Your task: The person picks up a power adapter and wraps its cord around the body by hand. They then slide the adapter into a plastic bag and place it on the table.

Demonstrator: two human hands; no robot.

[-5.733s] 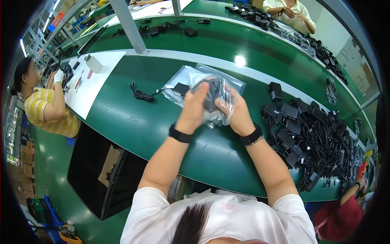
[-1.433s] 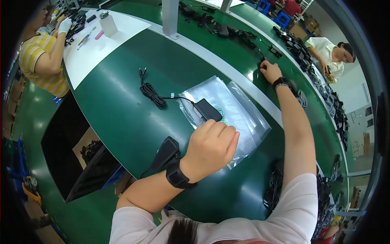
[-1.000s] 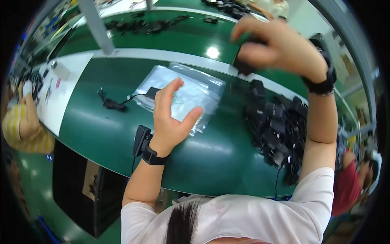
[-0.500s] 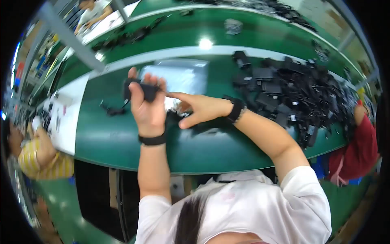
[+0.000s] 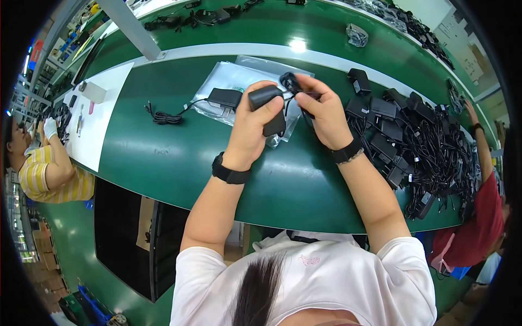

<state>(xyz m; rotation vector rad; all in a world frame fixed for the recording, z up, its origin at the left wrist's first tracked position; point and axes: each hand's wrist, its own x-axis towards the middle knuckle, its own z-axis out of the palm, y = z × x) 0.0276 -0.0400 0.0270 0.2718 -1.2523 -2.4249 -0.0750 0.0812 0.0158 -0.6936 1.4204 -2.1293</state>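
Note:
My left hand (image 5: 247, 122) is closed around a black power adapter (image 5: 265, 97), thumb along its side. Below its fingers shows another dark block (image 5: 275, 125); I cannot tell whether it is part of the same adapter. Just to the right, my right hand (image 5: 325, 111) pinches the adapter's bundled black cable (image 5: 290, 82), with a pale tie or label near the fingertips. Both hands are raised over clear plastic bags (image 5: 217, 81). Left of my left hand, another adapter (image 5: 224, 98) with metal prongs lies on the bags, its coiled cord (image 5: 166, 117) trailing left onto the table.
A large heap of black adapters and cords (image 5: 413, 136) covers the right of the green table (image 5: 163, 157). A person in red (image 5: 478, 217) reaches in beside it. At left, a person in yellow stripes (image 5: 46, 174) works by a white surface (image 5: 111, 119). A grey post (image 5: 128, 27) stands behind.
My left hand has moved right with the adapter and turned over. My right hand has risen and now grips the cable. The view has shifted, uncovering the other adapter on the bags.

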